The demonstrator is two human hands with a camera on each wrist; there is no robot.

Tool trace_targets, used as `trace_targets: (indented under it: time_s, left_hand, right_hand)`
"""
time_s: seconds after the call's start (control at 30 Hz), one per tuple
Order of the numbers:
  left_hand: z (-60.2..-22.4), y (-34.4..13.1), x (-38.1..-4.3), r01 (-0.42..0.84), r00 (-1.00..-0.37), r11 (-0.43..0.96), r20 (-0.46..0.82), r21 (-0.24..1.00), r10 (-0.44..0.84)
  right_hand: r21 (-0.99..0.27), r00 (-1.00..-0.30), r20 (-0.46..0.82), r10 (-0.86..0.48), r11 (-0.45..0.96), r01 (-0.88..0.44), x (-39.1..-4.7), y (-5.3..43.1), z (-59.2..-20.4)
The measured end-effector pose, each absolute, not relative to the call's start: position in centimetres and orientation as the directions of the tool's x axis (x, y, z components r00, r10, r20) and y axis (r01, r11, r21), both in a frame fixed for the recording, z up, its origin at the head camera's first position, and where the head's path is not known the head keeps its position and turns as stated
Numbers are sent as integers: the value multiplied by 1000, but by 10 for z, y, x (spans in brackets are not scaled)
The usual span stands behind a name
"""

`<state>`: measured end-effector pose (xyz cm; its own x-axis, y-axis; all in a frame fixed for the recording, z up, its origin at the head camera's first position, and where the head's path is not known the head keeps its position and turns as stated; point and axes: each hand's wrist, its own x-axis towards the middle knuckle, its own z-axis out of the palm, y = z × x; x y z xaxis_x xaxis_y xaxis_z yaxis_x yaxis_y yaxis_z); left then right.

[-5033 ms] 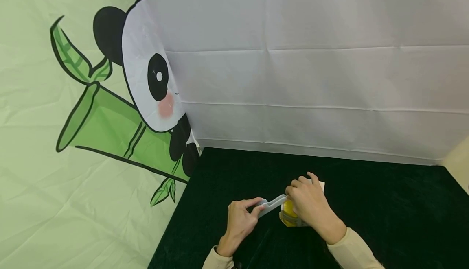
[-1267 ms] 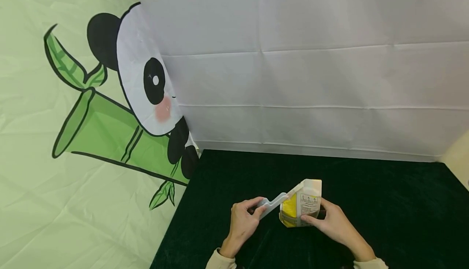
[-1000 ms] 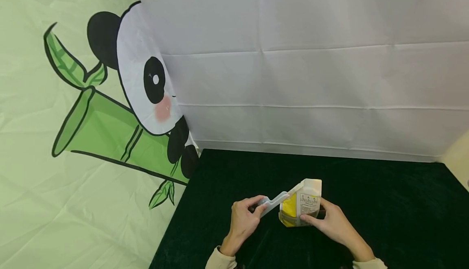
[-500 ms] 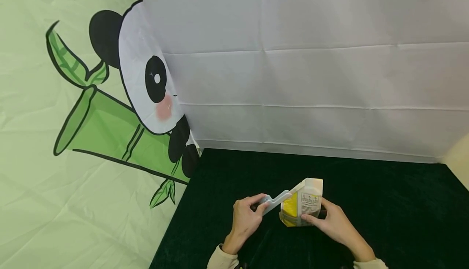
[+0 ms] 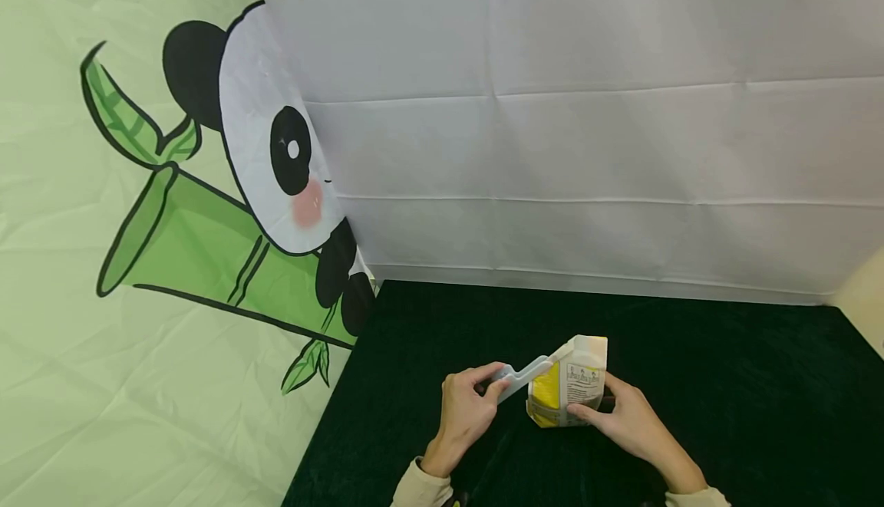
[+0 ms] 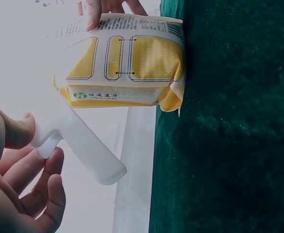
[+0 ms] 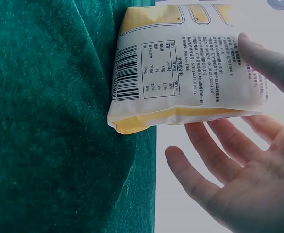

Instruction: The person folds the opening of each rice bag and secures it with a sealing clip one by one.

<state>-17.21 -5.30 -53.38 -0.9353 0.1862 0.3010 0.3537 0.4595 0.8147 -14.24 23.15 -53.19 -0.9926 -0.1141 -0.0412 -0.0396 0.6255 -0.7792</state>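
Observation:
In the head view, a yellow-and-white printed food bag (image 5: 583, 384) stands on the dark green cloth. Its nutrition table and barcode show in the right wrist view. My right hand (image 5: 631, 419) grips the bag's lower right side, thumb on the printed face and fingers on the other side. My left hand (image 5: 470, 407) pinches a long, bent piece of white plastic (image 6: 91, 145) between thumb and fingers. Its far end overlaps the slanted upper left edge of the bag in the head view. The left wrist view shows the plastic's rounded end pointing down toward the cloth.
The green cloth (image 5: 732, 384) covers the table. A white sheet (image 5: 587, 146) with fold lines hangs behind it. At the left hangs a light green sheet (image 5: 55, 353) printed with a panda and bamboo.
Five seconds ago my right hand was over the bag's top; now it grips the lower right side. My left hand has shifted the white plastic slightly up and right.

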Motion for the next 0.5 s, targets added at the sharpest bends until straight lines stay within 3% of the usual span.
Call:
trace_targets:
  time_s: [0.5]
  left_hand:
    - [-533,-51,-172,350,-937,438,297,828,185]
  right_hand:
    - [-777,-993,-50,-106,629,-29,-142,231,-532]
